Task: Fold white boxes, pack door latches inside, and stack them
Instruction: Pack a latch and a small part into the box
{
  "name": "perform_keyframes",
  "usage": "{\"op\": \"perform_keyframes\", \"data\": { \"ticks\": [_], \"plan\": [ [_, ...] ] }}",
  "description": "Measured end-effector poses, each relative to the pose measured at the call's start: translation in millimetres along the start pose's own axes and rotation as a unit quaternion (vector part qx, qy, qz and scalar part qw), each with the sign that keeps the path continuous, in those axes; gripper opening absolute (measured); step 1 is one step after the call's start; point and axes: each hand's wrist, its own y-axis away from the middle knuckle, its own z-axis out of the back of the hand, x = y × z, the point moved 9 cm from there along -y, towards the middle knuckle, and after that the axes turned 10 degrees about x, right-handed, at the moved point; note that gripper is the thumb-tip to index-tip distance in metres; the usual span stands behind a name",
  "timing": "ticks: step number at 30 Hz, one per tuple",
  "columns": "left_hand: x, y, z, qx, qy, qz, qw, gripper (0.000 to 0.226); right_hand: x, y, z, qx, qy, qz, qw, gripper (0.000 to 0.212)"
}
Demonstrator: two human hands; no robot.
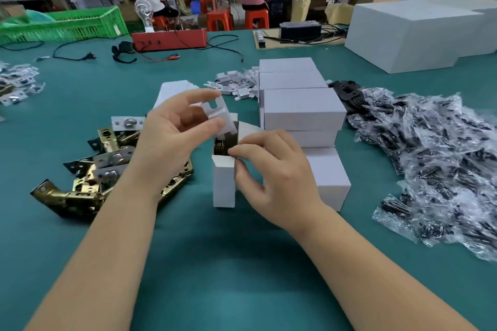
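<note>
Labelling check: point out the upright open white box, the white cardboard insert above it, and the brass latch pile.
upright open white box (224,185): head view, front wall.
white cardboard insert (219,113): head view, folded middle.
brass latch pile (80,193): head view, nearest latch body.

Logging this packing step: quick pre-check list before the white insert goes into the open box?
1. Open box upright on the green table: ok.
2. Top flaps clear of the opening: ok, right hand pinches the near edge.
3. Latch inside: ok, dark metal part visible in the opening; whether fully seated, cannot tell.
4. White insert gripped: ok, left hand fingers hold it just above the opening.
5. Insert aligned with the opening: not ok, it sits tilted.
6. Stack of closed boxes ready: ok, right beside the open box.
</note>
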Motion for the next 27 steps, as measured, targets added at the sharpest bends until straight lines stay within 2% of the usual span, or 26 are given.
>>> {"op": "perform_keyframes", "data": {
  "ticks": [4,11,16,19,20,22,24,25,26,27],
  "plan": [
    [3,0,-3,0.014,-0.035,-0.021,0.999,0.017,-1,2,0,0.005,0.007,0.002,1.000,0.017],
    [2,1,11,-0.043,-0.098,-0.042,0.993,0.018,2,2,-2,0.008,0.006,0.004,1.000,0.018],
    [3,0,-3,-0.026,-0.144,-0.038,0.988,0.014,4,2,-6,0.019,0.003,-0.004,1.000,0.019],
    [2,0,5,-0.074,-0.138,-0.051,0.986,0.010,6,4,-2,0.008,0.006,-0.001,1.000,0.020],
    [7,0,8,-0.081,-0.121,-0.040,0.989,0.013,5,4,4,-0.006,0.003,-0.006,1.000,0.022],
    [25,-4,5,-0.040,-0.076,0.023,0.996,0.033,-5,1,31,-0.069,0.002,-0.026,0.997,0.023],
    [45,-8,-8,0.030,-0.025,0.092,0.995,0.044,-35,-1,72,-0.173,0.002,-0.085,0.981,0.019],
    [52,-8,-14,0.053,0.002,0.115,0.992,0.046,-62,-1,94,-0.219,-0.018,-0.146,0.965,0.017],
    [57,-7,-19,0.064,0.032,0.127,0.989,0.045,-94,-3,109,-0.237,-0.046,-0.225,0.944,0.016],
    [58,-5,-23,0.067,0.059,0.130,0.987,0.044,-127,-5,117,-0.215,-0.051,-0.305,0.926,0.017]
  ]
}}
